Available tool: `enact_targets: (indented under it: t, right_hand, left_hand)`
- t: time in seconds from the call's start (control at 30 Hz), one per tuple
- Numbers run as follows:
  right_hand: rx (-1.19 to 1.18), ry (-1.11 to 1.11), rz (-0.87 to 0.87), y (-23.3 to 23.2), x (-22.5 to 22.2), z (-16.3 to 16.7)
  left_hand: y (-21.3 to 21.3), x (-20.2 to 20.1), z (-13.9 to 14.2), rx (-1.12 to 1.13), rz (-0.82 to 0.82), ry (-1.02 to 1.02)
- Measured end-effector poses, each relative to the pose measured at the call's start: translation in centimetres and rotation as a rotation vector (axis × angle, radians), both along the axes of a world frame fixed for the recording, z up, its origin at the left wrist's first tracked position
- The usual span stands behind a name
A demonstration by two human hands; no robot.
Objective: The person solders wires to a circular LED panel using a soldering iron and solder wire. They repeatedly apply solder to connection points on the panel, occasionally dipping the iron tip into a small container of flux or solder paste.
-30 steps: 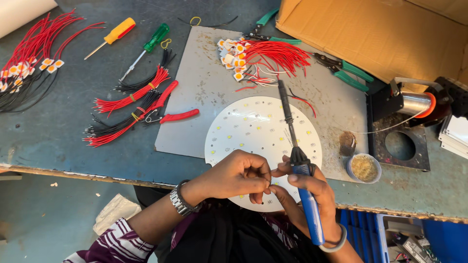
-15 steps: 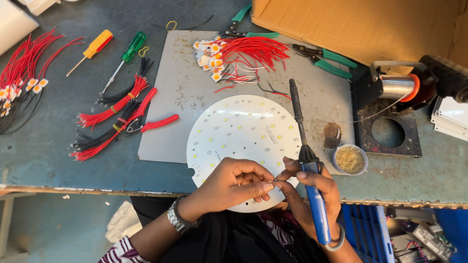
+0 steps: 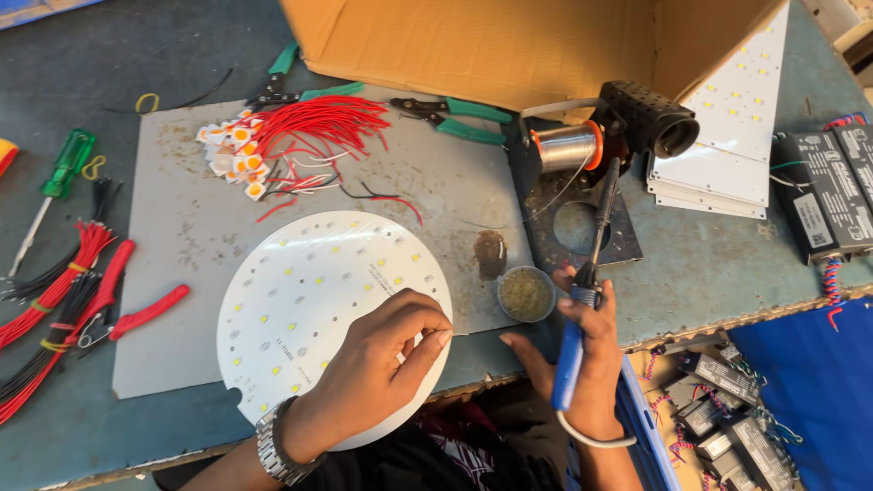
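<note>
The right hand (image 3: 582, 364) is no longer close to the left hand (image 3: 386, 359); the two are now apart, and the right one sits at the front edge of the table beside the small round tin (image 3: 526, 295). The soldering iron (image 3: 582, 282) it holds, which before lay over the round white board (image 3: 318, 300), now points toward the solder spool (image 3: 566, 145) on the black stand. The left hand now rests alone on the board's front right part, fingers pinched together.
</note>
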State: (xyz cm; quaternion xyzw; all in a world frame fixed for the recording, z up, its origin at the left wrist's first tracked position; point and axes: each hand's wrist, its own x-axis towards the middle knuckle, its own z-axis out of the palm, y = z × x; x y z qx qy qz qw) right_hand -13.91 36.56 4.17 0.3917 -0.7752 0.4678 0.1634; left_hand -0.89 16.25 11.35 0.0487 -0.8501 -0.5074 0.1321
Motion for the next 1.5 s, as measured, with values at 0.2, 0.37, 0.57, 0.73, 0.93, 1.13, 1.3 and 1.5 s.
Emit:
enact_targets:
  t: [0.2, 0.37, 0.57, 0.73, 0.93, 1.13, 1.3, 1.5]
  right_hand:
    - [0.12, 0.042, -0.106, -0.5, 0.2, -1.0]
    - [0.055, -0.034, -0.112, -1.3, 0.1, -1.3]
    - [-0.099, -0.03, -0.006, -1.4, 1.0, -1.6]
    - [-0.151, -0.013, 0.077, -1.9, 1.9, -1.8]
    - [-0.229, -0.121, 0.172, -2.4, 3.1, -2.1]
    - [-0.233, -0.119, 0.189, -2.2, 3.5, -2.2]
    - [-0.186, -0.055, 0.15, -2.1, 3.6, -1.6]
    - [-0.13, -0.024, 0.159, -1.8, 3.8, -0.7]
  left_hand:
    - [1.4, -2.3, -0.9, -0.147, 0.008, 0.143]
    - [1.7, -3.1, -1.2, -0.36, 0.092, 0.174]
    - [1.6, -2.5, -1.3, -0.492, 0.116, 0.216]
    - [1.6, -1.9, -2.0, -0.524, 0.12, 0.293]
    - [0.9, -0.9, -2.6, -0.668, 0.131, 0.337]
    - [0.5, 0.0, -2.8, -0.735, 0.044, 0.333]
    - [0.7, 0.4, -2.7, -0.752, 0.01, 0.326]
    - [1.5, 0.4, -2.6, -0.658, 0.054, 0.352]
